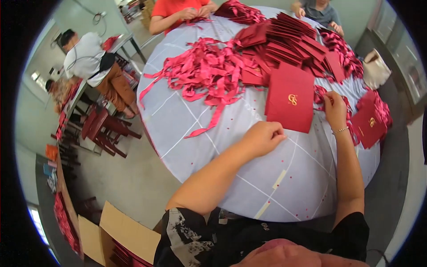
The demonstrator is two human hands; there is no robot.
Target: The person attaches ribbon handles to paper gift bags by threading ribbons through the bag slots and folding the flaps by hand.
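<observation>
Cardboard box (pixel 116 231): stands open on the floor at lower left, well apart from the table, with dark red stock stacked inside.
Table (pixel 195 147): round, under a pale grey cloth; its left edge curves away toward bare floor, and the near part of the top is the only open room for moving.
Ribbon pile (pixel 202 73): loose pink-red strips heaped left of centre, one strand trailing toward the near edge, within reach of the left hand.
Left hand (pixel 262 138): curled, fingertips pinched together just beside the lower left corner of the red folder; whether it has hold of anything between them I cannot tell.
Red folder (pixel 290 98): lies flat in front of the person, gold emblem up, pulled clear of the stack, probably so both hands can work its edges.
Folder stack (pixel 284 40): fanned, overlapping dark red folders behind it, crowding the far half of the top.
Right hand (pixel 336 111): fingers closed at the folder's right edge, seemingly pinching a bit of ribbon there.
Second folder (pixel 369 124): rests near the right rim, just beside the right wrist.
</observation>
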